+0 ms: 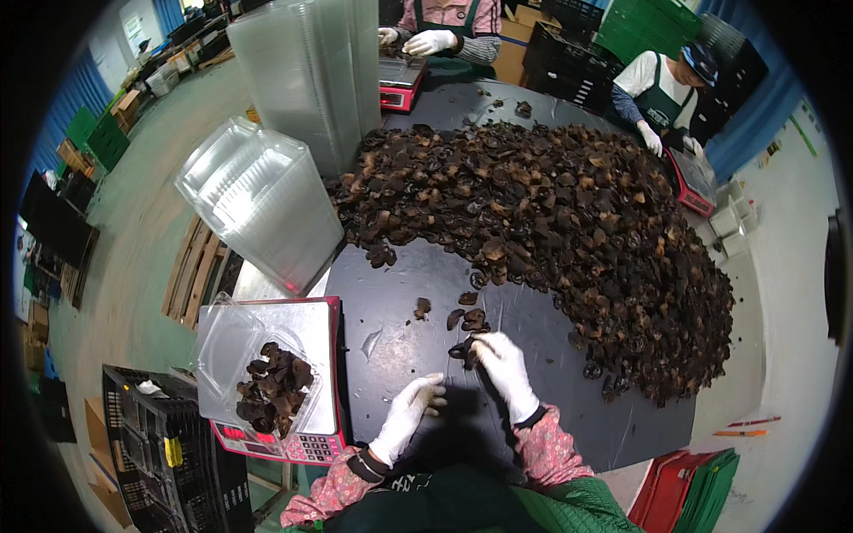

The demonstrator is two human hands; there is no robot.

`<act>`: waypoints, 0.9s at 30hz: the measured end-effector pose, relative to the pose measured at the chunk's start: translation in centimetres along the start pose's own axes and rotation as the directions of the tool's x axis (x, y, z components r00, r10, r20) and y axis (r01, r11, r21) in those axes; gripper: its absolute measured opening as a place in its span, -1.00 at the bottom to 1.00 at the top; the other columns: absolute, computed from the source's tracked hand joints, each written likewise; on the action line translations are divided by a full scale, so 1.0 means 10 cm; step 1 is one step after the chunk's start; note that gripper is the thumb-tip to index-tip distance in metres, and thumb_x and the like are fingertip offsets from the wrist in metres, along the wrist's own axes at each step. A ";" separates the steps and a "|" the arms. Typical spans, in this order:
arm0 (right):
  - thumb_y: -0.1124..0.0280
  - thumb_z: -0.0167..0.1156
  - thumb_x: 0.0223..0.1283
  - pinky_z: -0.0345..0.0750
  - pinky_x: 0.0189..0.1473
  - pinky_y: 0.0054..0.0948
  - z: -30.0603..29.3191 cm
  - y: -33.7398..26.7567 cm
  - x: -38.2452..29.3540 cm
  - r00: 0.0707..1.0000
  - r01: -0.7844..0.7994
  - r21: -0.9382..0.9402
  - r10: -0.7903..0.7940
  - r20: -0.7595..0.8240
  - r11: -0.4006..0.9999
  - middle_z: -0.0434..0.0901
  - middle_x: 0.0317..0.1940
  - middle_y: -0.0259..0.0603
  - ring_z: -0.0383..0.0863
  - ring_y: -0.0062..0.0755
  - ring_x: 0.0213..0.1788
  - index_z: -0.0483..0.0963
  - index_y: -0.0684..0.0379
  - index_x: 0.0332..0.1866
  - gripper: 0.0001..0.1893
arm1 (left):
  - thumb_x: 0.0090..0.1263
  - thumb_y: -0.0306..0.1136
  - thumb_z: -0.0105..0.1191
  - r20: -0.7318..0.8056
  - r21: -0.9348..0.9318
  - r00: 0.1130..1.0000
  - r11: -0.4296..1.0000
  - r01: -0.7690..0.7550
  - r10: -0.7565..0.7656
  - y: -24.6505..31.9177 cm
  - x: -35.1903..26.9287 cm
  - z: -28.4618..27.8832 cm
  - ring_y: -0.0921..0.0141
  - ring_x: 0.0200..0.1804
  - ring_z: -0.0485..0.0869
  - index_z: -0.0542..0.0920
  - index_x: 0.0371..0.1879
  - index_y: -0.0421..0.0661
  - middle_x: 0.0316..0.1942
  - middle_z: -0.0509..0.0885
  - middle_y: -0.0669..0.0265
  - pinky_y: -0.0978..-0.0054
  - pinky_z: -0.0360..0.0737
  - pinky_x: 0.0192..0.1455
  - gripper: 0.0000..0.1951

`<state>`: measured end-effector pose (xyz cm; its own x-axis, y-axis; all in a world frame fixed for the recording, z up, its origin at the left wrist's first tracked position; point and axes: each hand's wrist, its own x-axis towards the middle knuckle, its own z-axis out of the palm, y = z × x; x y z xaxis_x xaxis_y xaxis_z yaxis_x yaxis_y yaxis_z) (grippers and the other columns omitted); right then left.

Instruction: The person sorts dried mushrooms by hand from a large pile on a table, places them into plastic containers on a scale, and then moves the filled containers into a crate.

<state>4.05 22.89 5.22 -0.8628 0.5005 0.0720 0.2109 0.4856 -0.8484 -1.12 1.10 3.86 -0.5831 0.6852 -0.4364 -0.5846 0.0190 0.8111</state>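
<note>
My right hand, in a white glove, grips a dark piece of wood ear fungus above the dark tabletop. My left hand, gloved too, hovers to its left with fingers slightly curled and nothing in them. Just beyond my right hand lie several loose fungus pieces. A large heap of the same fungus curves around the far and right side. At the left, a red-framed digital scale bears a clear plastic clamshell box, its lid raised, with fungus pieces inside.
Tall stacks of clear plastic boxes stand beyond the scale. Black crates are at the lower left, red and green folded crates at the lower right. Two people in aprons work across the table, beside other scales.
</note>
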 end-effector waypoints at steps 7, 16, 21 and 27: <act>0.51 0.32 0.20 0.63 -0.11 -0.51 0.38 -0.34 -0.52 0.986 0.119 0.183 -0.137 0.090 0.976 0.69 -0.24 -0.13 0.72 -0.37 -0.22 0.60 0.24 0.02 -0.72 | 0.64 -0.40 -0.11 0.081 -0.159 0.995 0.987 -0.037 0.050 0.01 -0.01 0.09 0.44 0.16 0.60 0.41 0.41 -0.13 0.10 0.63 0.28 0.43 0.61 0.14 -0.60; 0.43 0.26 0.25 0.57 0.14 -0.31 0.62 -0.22 0.67 0.928 0.369 -0.130 -0.372 0.001 0.920 0.62 0.02 -0.11 0.65 -0.15 0.06 0.58 0.18 0.10 -0.69 | 0.48 -0.65 -0.09 -0.035 -0.210 0.996 0.974 -0.083 0.078 0.07 -0.14 -0.11 0.35 -0.11 0.71 0.57 0.14 -0.26 -0.03 0.68 0.17 0.46 0.66 -0.06 -0.69; 0.40 0.25 0.14 0.59 0.00 -0.16 1.30 -0.16 1.13 0.895 0.446 -0.464 -0.388 0.219 0.766 0.58 0.00 -0.14 0.57 -0.06 -0.02 0.58 -0.02 0.07 -0.65 | 0.38 -0.68 -0.16 -0.052 -0.255 0.997 0.966 0.036 -0.051 0.05 -0.18 -0.03 0.29 -0.06 0.70 0.59 0.02 -0.34 -0.07 0.68 0.08 0.41 0.64 0.03 -0.69; 0.47 0.13 0.23 0.55 -0.17 -0.46 1.01 -0.01 0.99 0.970 0.243 0.146 -0.245 -0.011 0.959 0.62 -0.28 -0.25 0.61 -0.42 -0.29 0.56 0.09 -0.05 -0.80 | 0.39 -0.60 -0.08 -0.069 -0.344 0.991 0.930 -0.130 0.113 -0.09 -0.20 -0.32 0.28 -0.11 0.72 0.62 -0.04 -0.35 -0.09 0.72 0.05 0.41 0.67 -0.05 -0.75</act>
<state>-9.15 20.55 0.69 -0.8831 0.3742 0.2829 -0.0752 0.4824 -0.8727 -1.18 -2.61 2.75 -0.6829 0.6314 -0.3674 -0.6618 -0.3218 0.6772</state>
